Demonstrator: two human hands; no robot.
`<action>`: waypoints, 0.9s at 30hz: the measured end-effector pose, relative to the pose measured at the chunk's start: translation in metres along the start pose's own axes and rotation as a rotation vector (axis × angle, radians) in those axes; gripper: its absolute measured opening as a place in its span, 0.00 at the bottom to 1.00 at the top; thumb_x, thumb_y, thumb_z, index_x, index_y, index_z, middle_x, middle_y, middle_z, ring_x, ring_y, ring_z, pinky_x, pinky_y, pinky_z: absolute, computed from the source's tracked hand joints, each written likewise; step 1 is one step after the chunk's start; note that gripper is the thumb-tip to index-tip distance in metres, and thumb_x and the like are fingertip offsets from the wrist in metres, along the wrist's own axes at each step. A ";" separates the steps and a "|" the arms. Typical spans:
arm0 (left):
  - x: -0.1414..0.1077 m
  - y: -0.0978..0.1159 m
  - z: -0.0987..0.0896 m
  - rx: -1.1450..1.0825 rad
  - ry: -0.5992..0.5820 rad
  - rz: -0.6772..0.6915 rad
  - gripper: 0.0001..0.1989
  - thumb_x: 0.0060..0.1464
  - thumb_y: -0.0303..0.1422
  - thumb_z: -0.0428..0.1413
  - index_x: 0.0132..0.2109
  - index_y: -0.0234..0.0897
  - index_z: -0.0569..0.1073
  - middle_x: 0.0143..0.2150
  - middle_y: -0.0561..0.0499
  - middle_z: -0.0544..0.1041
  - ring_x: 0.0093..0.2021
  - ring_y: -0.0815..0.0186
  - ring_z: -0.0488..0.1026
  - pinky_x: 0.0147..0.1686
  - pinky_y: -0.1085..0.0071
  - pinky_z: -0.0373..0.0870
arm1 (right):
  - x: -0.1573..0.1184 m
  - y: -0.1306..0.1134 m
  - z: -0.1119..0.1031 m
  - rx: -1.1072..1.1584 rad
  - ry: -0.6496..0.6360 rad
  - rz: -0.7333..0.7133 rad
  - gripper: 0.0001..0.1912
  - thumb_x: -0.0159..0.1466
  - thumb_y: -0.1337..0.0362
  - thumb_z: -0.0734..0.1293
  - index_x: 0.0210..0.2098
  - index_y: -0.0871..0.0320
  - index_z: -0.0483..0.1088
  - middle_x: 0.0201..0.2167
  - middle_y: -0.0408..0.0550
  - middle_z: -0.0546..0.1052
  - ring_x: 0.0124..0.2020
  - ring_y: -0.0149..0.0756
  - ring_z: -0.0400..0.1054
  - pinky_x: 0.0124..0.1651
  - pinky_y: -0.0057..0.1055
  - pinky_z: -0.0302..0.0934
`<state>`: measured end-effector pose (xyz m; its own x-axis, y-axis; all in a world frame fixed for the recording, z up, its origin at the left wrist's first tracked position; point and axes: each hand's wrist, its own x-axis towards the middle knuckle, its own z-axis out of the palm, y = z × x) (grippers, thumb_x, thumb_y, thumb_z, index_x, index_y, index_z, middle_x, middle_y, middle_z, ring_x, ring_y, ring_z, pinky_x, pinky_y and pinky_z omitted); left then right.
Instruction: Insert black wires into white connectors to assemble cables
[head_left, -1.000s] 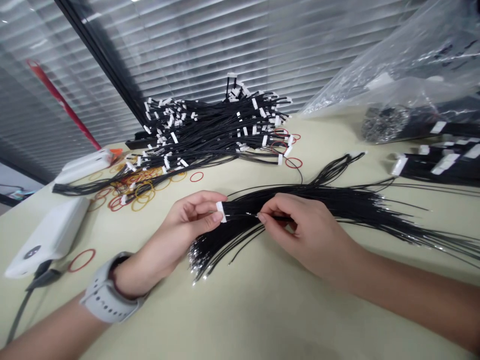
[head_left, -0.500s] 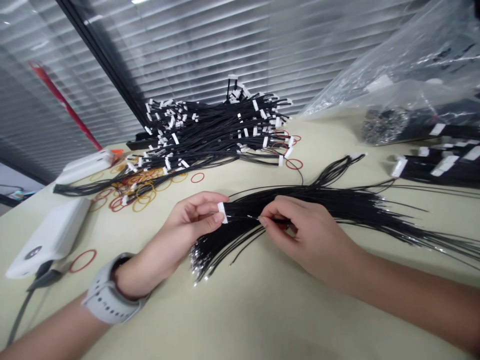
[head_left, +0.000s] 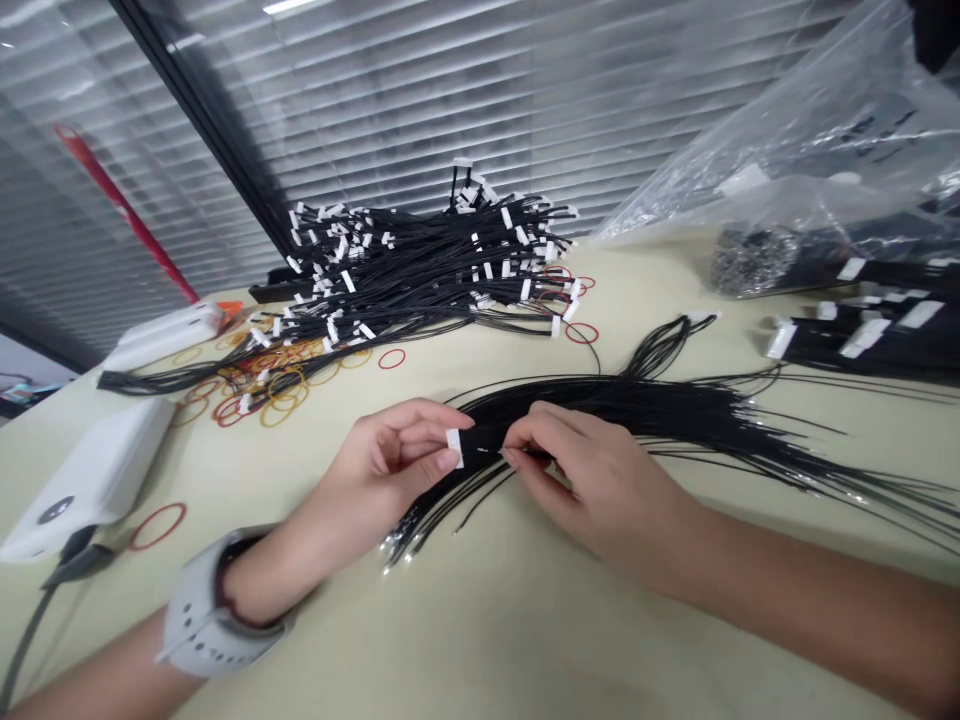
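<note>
Between the thumb and fingers of my left hand (head_left: pixel 401 455) is a small white connector (head_left: pixel 455 448), held upright at its edges. My right hand (head_left: pixel 581 470) is closed in a pinch just to the right of it, on a thin black wire whose small metal tip (head_left: pixel 484 450) points at the connector. I cannot tell whether that tip touches the connector. Under both hands lies a thick bundle of loose black wires (head_left: pixel 675 405), with bare metal terminals (head_left: pixel 397 545) at its near left end.
Behind, a pile of black cables (head_left: pixel 427 250) with white connectors lies by the blinds. Red and yellow rubber bands (head_left: pixel 285 390) are scattered left of it. A white device (head_left: pixel 97 480) with a cord stands at left. Further connector cables (head_left: pixel 870 335) and a clear plastic bag (head_left: pixel 825 190) are at right.
My right hand has moved slightly left, bringing the wire tip closer to the connector. My left hand with the connector has shifted a little right and down in view.
</note>
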<state>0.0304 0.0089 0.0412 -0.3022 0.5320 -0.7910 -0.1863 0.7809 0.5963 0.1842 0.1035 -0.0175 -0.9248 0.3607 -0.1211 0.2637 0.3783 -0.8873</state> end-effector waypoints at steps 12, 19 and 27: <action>0.001 0.000 0.002 -0.213 -0.069 -0.057 0.07 0.48 0.25 0.59 0.37 0.38 0.73 0.26 0.56 0.74 0.24 0.76 0.67 0.24 0.83 0.62 | -0.002 -0.002 -0.001 0.062 0.032 -0.085 0.07 0.62 0.70 0.55 0.30 0.60 0.63 0.25 0.43 0.67 0.24 0.27 0.58 0.27 0.26 0.52; 0.002 0.000 0.001 -0.270 -0.054 -0.100 0.09 0.46 0.25 0.60 0.37 0.36 0.73 0.29 0.54 0.77 0.27 0.74 0.71 0.28 0.81 0.65 | -0.002 -0.004 -0.004 0.108 0.048 -0.058 0.07 0.63 0.69 0.55 0.31 0.58 0.62 0.27 0.43 0.68 0.23 0.26 0.58 0.25 0.25 0.51; 0.003 -0.001 0.002 -0.128 -0.046 -0.047 0.07 0.47 0.25 0.59 0.37 0.36 0.73 0.28 0.54 0.75 0.26 0.75 0.68 0.26 0.82 0.62 | 0.001 -0.003 -0.002 0.103 -0.038 0.053 0.05 0.60 0.70 0.58 0.28 0.59 0.64 0.23 0.41 0.67 0.21 0.26 0.56 0.24 0.25 0.49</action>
<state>0.0317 0.0104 0.0381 -0.2477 0.5129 -0.8220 -0.3180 0.7584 0.5690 0.1830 0.1045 -0.0136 -0.9206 0.3444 -0.1838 0.2844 0.2693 -0.9201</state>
